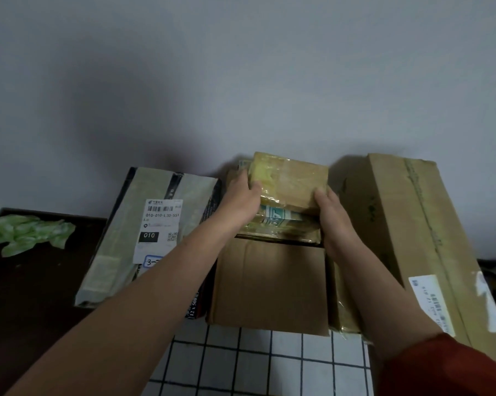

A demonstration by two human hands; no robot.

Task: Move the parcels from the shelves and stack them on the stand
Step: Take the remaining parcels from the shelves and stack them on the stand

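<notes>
The grip is two-handed and clamped. The left hand [241, 195] curls its fingers over the left end of the small taped parcel [293, 181], and the right hand [331, 212] holds the near right corner. The parcel's long axis runs left to right between the hands, so neither is nearer.

The parcel is over the far end of the plain cardboard box [269, 281], directly above a flat parcel with green-printed tape [281, 224] that lies on that box. I cannot tell whether the two parcels touch or are just apart. My guess is that the next move is straight down onto this pile, keeping the parcel level.

Left of the cardboard box and touching it lies a labelled parcel [146, 232]. A long carton [418, 224] lies just to its right. Further left, a green bag [27, 232] rests on a dark worktop [41, 281]. White floor tiles [269, 364] show in front of the box.
</notes>
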